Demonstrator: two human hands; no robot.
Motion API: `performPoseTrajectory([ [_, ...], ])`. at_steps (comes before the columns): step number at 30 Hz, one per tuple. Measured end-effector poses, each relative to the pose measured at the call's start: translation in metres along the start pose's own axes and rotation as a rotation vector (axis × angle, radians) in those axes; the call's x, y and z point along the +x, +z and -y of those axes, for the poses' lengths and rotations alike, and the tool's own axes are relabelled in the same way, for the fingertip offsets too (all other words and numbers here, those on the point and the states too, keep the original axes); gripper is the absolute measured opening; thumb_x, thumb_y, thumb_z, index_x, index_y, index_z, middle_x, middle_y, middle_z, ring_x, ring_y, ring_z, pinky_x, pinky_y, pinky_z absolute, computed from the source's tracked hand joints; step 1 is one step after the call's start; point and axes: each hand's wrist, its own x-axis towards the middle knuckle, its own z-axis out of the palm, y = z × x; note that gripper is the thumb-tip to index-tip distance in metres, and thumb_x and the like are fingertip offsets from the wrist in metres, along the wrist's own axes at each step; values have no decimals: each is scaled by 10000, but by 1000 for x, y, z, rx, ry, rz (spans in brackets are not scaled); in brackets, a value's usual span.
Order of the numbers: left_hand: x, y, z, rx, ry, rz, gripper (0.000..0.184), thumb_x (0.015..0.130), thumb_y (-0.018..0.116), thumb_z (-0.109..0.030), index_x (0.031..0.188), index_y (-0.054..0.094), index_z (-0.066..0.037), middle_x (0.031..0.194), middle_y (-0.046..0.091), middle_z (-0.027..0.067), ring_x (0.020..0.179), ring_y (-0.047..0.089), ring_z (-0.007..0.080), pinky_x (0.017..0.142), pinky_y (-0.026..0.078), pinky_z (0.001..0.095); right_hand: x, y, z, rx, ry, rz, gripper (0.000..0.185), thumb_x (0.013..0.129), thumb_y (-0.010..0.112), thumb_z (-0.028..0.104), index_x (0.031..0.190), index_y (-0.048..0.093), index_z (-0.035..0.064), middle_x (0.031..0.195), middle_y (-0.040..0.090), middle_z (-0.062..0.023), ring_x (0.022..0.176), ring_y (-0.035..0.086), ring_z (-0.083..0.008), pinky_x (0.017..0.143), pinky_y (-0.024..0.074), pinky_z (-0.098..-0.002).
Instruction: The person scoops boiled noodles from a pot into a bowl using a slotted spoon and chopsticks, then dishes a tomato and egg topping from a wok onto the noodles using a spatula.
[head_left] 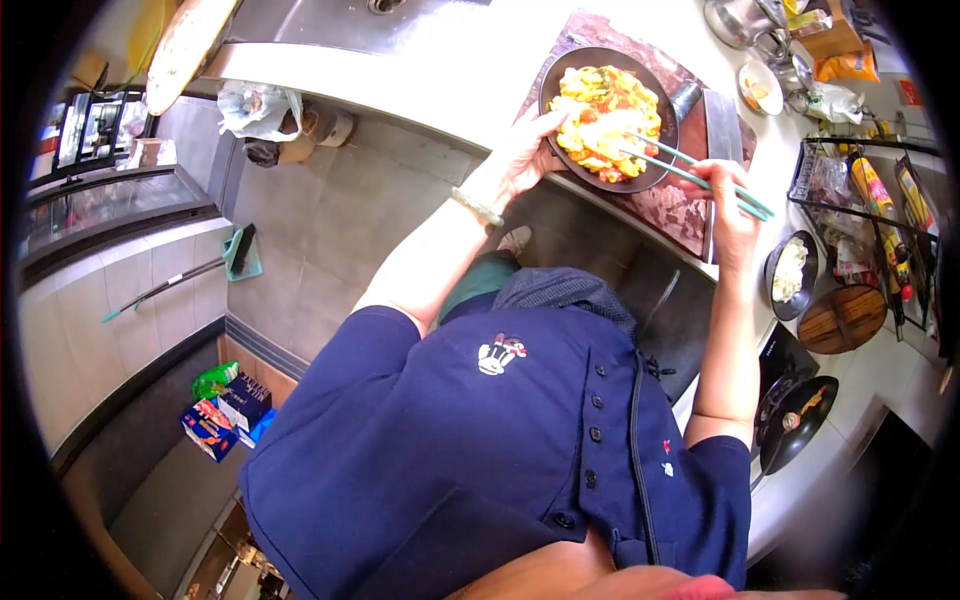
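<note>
A dark round pan (665, 165) full of yellow and red food (600, 110) is on or just above a reddish patterned board (685, 215) on the counter. My left hand (530, 150) grips the pan's near left rim, thumb on top beside the food. Green-and-silver chopsticks (715, 182) are pinched in my right hand (730, 210), to the right of the pan, their tips in the food. A dark handle sticks out at the pan's upper right.
A sink (330, 22) lies at the upper left. On the right stand a small white bowl (760, 88), a bowl of pale food (790, 272), a wooden round board (842, 319), a black wok (812, 418) and a wire rack (868, 150) of packets.
</note>
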Motion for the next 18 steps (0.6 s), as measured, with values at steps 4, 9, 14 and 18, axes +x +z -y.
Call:
performPoseTrajectory([
  [4, 2, 4, -8, 76, -17, -69, 425, 859, 506, -295, 1177, 401, -32, 1098, 534, 117, 977, 560, 212, 739, 528, 410, 8, -30, 27, -58, -31, -133, 254, 889, 469, 179, 862, 592, -41, 751, 605, -96, 625, 600, -150, 577, 488, -232],
  [9, 4, 9, -19, 290, 0, -155, 427, 879, 452, -355, 1154, 424, -30, 1066, 554, 107, 893, 594, 177, 685, 548, 348, 34, -33, 16, -14, -126, -114, 267, 888, 479, 198, 885, 600, -40, 768, 600, -89, 657, 593, -137, 605, 481, -226],
  [14, 4, 6, -19, 259, 29, -174, 367, 887, 441, -311, 1120, 418, -29, 1027, 568, 122, 849, 613, 183, 638, 567, 312, 57, -9, -24, 233, 61, -79, 283, 877, 498, 237, 881, 585, -32, 769, 608, -110, 650, 613, -161, 595, 498, -220],
  [18, 0, 7, -18, 303, 50, -228, 458, 870, 442, -394, 1145, 421, -28, 1043, 563, 111, 864, 607, 174, 647, 557, 312, 43, -7, -10, 241, 129, -75, 258, 873, 505, 218, 870, 588, -26, 751, 608, -101, 611, 609, -157, 554, 496, -222],
])
